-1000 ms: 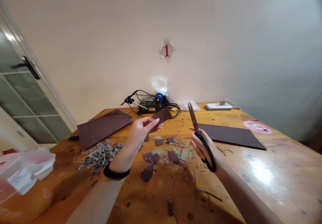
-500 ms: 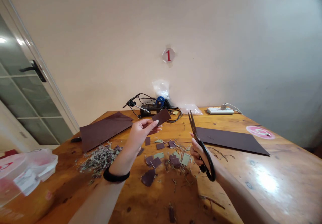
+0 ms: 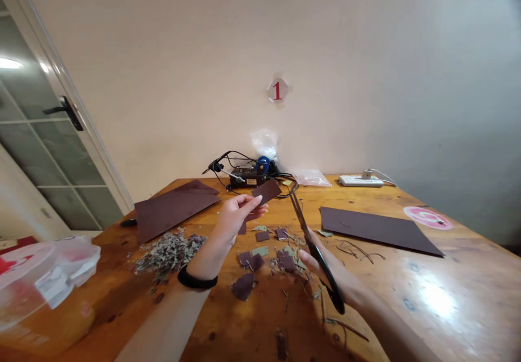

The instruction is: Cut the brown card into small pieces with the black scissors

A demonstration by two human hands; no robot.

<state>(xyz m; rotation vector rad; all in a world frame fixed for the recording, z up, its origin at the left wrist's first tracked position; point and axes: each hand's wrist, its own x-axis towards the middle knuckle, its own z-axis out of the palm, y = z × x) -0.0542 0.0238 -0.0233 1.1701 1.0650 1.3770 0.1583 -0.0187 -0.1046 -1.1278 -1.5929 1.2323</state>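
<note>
Between thumb and fingers, my left hand (image 3: 240,215) pinches a small dark brown card (image 3: 268,191) above the table's middle. My right hand (image 3: 321,261) grips black-handled scissors (image 3: 311,242), their blades pointing up and to the left, close to the card but apart from it. Below and between the hands lie several small brown pieces (image 3: 243,286) and green pieces (image 3: 260,251), mixed with dry stems. A heap of dried flowers (image 3: 169,253) rests beside my left forearm.
Large brown sheets lie at the left (image 3: 175,210) and right (image 3: 378,227). At the back stand a black device (image 3: 246,176) with cables and a power strip (image 3: 360,181). A plastic bag (image 3: 49,275) is at the near left.
The scissors have moved left toward the card, and their blades look closer together. The card stays in my left hand. The whole view has shifted slightly.
</note>
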